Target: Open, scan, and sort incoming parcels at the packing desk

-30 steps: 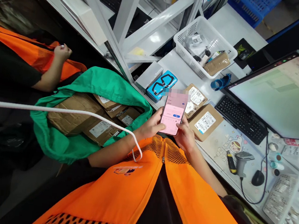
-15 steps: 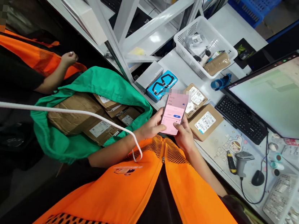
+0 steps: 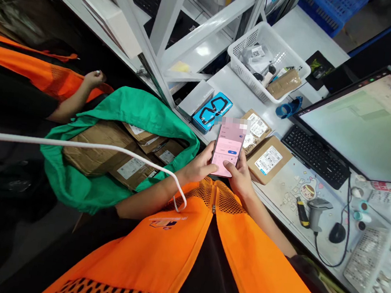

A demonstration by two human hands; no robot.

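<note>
Gripping a smartphone two-handed, the person's got it right in front of their orange vest, pinkish screen facing up. Left hand is closed around one edge, thumb by the lower corner; right hand has the other edge, thumb over the lower part of the screen. Just beside that one there's a labelled cardboard carton on the desk, and a blue printed box sits a bit past the smartphone. Over to the left, a green cloth bag is holding cardboard boxes, white cable cutting across in front. Barcode scanner lies right next to a yellow-and-black box cutter. Co-worker's hand, fingers curled, is near the bag.
</note>
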